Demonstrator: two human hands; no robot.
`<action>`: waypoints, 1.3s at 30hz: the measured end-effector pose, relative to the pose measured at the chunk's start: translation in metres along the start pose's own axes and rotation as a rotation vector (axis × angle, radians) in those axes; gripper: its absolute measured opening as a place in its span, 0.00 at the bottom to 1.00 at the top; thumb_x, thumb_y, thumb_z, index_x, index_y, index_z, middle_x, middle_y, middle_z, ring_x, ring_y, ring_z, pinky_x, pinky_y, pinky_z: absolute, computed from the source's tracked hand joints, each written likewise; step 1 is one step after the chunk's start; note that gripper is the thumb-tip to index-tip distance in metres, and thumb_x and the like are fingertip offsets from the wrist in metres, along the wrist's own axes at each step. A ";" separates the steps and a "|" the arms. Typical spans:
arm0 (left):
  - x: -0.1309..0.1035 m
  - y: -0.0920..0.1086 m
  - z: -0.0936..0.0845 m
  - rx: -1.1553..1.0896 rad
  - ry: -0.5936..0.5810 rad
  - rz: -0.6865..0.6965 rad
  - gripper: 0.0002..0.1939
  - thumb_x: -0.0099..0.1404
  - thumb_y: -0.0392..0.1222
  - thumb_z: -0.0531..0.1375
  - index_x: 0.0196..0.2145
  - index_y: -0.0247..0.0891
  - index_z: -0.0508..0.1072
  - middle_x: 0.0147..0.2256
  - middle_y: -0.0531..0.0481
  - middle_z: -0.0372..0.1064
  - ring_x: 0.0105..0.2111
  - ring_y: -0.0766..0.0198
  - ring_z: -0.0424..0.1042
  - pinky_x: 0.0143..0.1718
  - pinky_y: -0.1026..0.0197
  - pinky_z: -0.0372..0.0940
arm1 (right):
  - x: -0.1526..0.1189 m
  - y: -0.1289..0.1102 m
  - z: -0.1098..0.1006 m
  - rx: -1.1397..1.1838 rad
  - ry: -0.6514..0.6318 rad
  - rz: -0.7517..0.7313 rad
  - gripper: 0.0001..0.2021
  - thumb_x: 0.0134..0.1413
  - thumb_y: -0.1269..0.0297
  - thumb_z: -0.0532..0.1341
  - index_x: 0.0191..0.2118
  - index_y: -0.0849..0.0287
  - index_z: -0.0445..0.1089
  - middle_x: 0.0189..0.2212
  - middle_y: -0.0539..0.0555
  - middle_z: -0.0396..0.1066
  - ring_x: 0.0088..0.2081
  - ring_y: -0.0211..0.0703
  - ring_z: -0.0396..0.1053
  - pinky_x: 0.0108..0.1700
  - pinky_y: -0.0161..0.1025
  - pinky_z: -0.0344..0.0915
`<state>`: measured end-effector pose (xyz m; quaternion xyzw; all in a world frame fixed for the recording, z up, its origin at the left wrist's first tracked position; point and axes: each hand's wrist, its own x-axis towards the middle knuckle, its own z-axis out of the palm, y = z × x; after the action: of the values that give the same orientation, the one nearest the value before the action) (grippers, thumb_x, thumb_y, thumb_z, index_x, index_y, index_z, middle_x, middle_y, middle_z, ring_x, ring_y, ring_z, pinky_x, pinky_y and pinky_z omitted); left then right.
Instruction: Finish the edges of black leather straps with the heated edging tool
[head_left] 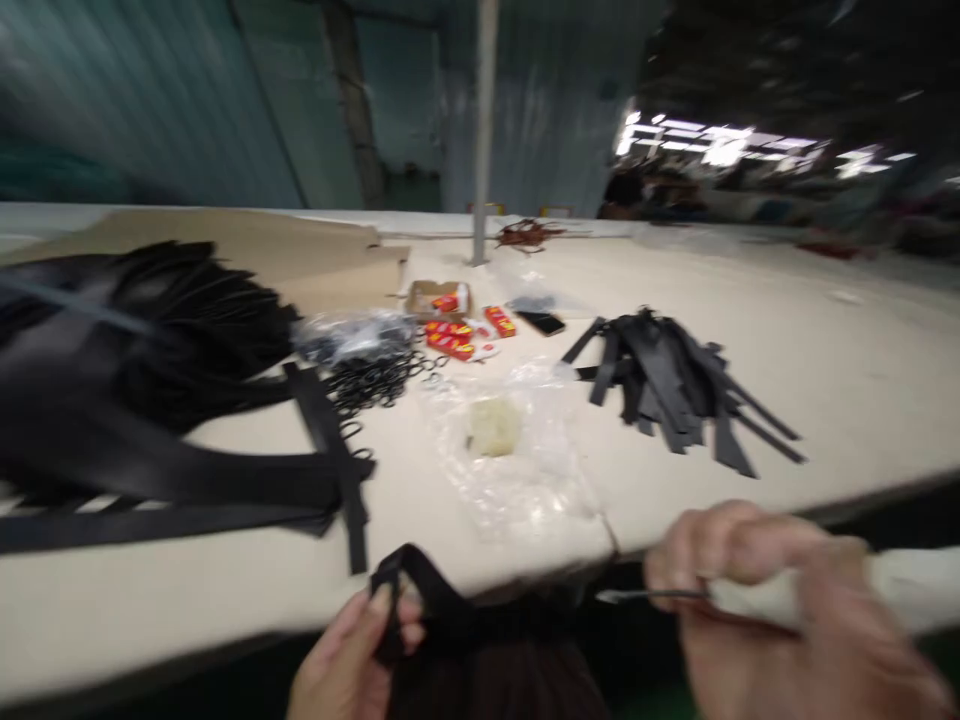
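My left hand [352, 655] is at the table's front edge, its thumb and fingers pinching a black strap [427, 580] that bends over in a loop. The rest of that strap runs down into the dark area below the edge. At the right, blurred by motion, my right hand [787, 610] is wrapped round a tool with a thin metal tip [645, 595] and a thick pale handle [911, 585]. The tip points left toward the strap, apart from it. Just beyond lies a clear plastic sheet [540, 490] with a yellowish block [495, 427] on it.
Long black straps [150, 400] pile up at the left, beside black rings [367, 385] and a plastic bag [356, 338]. Shorter black strips [667, 370] lie at the right. Red-yellow packets [450, 340], a small carton [420, 300], a phone [541, 322] and a post [484, 130] stand farther back.
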<state>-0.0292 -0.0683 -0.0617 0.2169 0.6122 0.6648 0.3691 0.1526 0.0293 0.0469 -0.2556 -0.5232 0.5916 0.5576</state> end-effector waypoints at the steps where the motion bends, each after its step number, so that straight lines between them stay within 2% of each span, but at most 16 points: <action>1: -0.009 0.006 0.005 -0.089 0.058 -0.152 0.13 0.58 0.49 0.61 0.31 0.35 0.73 0.27 0.48 0.73 0.26 0.64 0.72 0.30 0.63 0.69 | 0.005 0.004 -0.005 -0.014 0.094 -0.009 0.15 0.62 0.58 0.51 0.26 0.55 0.66 0.24 0.48 0.61 0.28 0.38 0.64 0.31 0.32 0.65; 2: -0.016 0.011 0.013 -0.136 0.056 -0.236 0.12 0.59 0.48 0.61 0.31 0.34 0.73 0.28 0.48 0.73 0.28 0.64 0.71 0.32 0.65 0.68 | 0.008 0.010 -0.008 -0.048 0.068 0.065 0.14 0.60 0.59 0.53 0.24 0.56 0.65 0.23 0.48 0.61 0.27 0.38 0.64 0.31 0.33 0.65; 3: -0.020 0.017 0.020 -0.151 0.031 -0.258 0.12 0.60 0.47 0.59 0.31 0.33 0.73 0.28 0.48 0.72 0.28 0.65 0.70 0.33 0.66 0.66 | 0.010 0.017 -0.009 -0.096 0.011 0.156 0.15 0.59 0.59 0.54 0.23 0.57 0.65 0.23 0.49 0.62 0.27 0.39 0.64 0.31 0.34 0.65; 6: -0.026 0.026 0.035 -0.149 -0.032 -0.237 0.12 0.62 0.46 0.57 0.35 0.34 0.72 0.30 0.48 0.72 0.31 0.65 0.69 0.37 0.65 0.63 | 0.004 0.040 -0.002 -0.270 -0.293 0.423 0.18 0.59 0.53 0.52 0.25 0.59 0.65 0.23 0.52 0.64 0.27 0.41 0.64 0.31 0.36 0.64; 7: -0.028 0.027 0.036 -0.156 -0.053 -0.231 0.11 0.63 0.45 0.57 0.37 0.34 0.72 0.31 0.48 0.71 0.32 0.64 0.69 0.38 0.64 0.63 | 0.000 0.046 0.002 -0.323 -0.360 0.470 0.18 0.59 0.51 0.51 0.27 0.59 0.65 0.22 0.51 0.64 0.27 0.41 0.63 0.31 0.36 0.63; 9: -0.032 0.027 0.035 -0.182 -0.100 -0.233 0.13 0.63 0.45 0.56 0.41 0.35 0.71 0.33 0.46 0.71 0.34 0.62 0.69 0.41 0.60 0.63 | -0.007 0.055 0.009 -0.404 -0.418 0.517 0.18 0.59 0.49 0.50 0.30 0.59 0.64 0.22 0.50 0.62 0.26 0.39 0.61 0.30 0.34 0.61; 14: -0.039 0.024 0.030 -0.257 -0.178 -0.240 0.18 0.61 0.44 0.59 0.48 0.36 0.68 0.39 0.43 0.72 0.39 0.58 0.70 0.45 0.56 0.62 | -0.013 0.063 0.020 -0.392 -0.488 0.541 0.17 0.57 0.50 0.53 0.30 0.61 0.64 0.23 0.49 0.59 0.25 0.37 0.59 0.27 0.32 0.59; 17: -0.043 0.024 0.032 -0.315 -0.162 -0.275 0.23 0.57 0.44 0.63 0.50 0.37 0.67 0.41 0.44 0.73 0.40 0.57 0.70 0.44 0.58 0.63 | -0.017 0.065 0.021 -0.359 -0.537 0.560 0.16 0.58 0.52 0.52 0.29 0.61 0.63 0.24 0.49 0.61 0.26 0.38 0.60 0.29 0.32 0.60; 21: -0.048 0.025 0.034 -0.291 -0.138 -0.294 0.27 0.54 0.45 0.64 0.50 0.35 0.66 0.38 0.43 0.74 0.38 0.57 0.72 0.42 0.59 0.65 | -0.024 0.068 0.019 -0.453 -0.569 0.498 0.16 0.60 0.55 0.52 0.26 0.60 0.62 0.22 0.49 0.61 0.26 0.38 0.60 0.29 0.32 0.59; 27: -0.050 0.015 0.032 -0.074 -0.103 -0.152 0.18 0.56 0.40 0.60 0.45 0.35 0.70 0.42 0.43 0.73 0.42 0.55 0.71 0.47 0.58 0.63 | -0.040 0.077 0.016 -0.584 -0.517 0.310 0.06 0.56 0.63 0.56 0.32 0.59 0.67 0.29 0.51 0.67 0.31 0.40 0.64 0.34 0.32 0.60; 30: -0.052 0.007 0.031 0.168 -0.076 -0.070 0.14 0.59 0.38 0.57 0.43 0.38 0.72 0.41 0.45 0.73 0.41 0.55 0.71 0.45 0.57 0.63 | -0.048 0.083 0.015 -0.639 -0.493 0.197 0.06 0.56 0.65 0.54 0.32 0.59 0.66 0.28 0.51 0.66 0.30 0.40 0.64 0.34 0.33 0.59; 32: -0.052 0.007 0.031 0.233 -0.078 -0.046 0.13 0.60 0.37 0.56 0.42 0.39 0.73 0.40 0.45 0.73 0.41 0.55 0.70 0.45 0.58 0.62 | -0.049 0.086 0.015 -0.676 -0.495 0.156 0.06 0.55 0.66 0.53 0.30 0.60 0.65 0.26 0.51 0.65 0.29 0.40 0.63 0.32 0.33 0.59; 34: -0.051 0.009 0.031 0.104 -0.141 -0.085 0.14 0.60 0.38 0.56 0.45 0.39 0.71 0.42 0.45 0.72 0.42 0.56 0.69 0.47 0.58 0.61 | -0.047 0.085 0.015 -0.679 -0.490 0.206 0.08 0.55 0.64 0.54 0.28 0.60 0.64 0.24 0.50 0.64 0.27 0.39 0.62 0.30 0.33 0.59; 36: -0.050 0.014 0.029 -0.073 -0.252 -0.164 0.16 0.62 0.40 0.56 0.47 0.38 0.69 0.44 0.45 0.71 0.44 0.57 0.68 0.49 0.58 0.59 | -0.044 0.083 0.015 -0.632 -0.496 0.320 0.10 0.56 0.61 0.54 0.26 0.59 0.62 0.22 0.49 0.62 0.25 0.38 0.61 0.27 0.32 0.59; 39: -0.048 0.018 0.025 -0.170 -0.334 -0.264 0.13 0.65 0.43 0.54 0.43 0.36 0.72 0.38 0.45 0.72 0.38 0.59 0.69 0.45 0.59 0.60 | -0.039 0.081 0.013 -0.555 -0.510 0.434 0.13 0.58 0.58 0.53 0.27 0.60 0.63 0.20 0.49 0.62 0.22 0.38 0.63 0.25 0.31 0.61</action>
<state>0.0158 -0.0882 -0.0323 0.2102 0.5075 0.6148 0.5660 0.1190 0.0023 -0.0331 -0.3456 -0.7177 0.5762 0.1833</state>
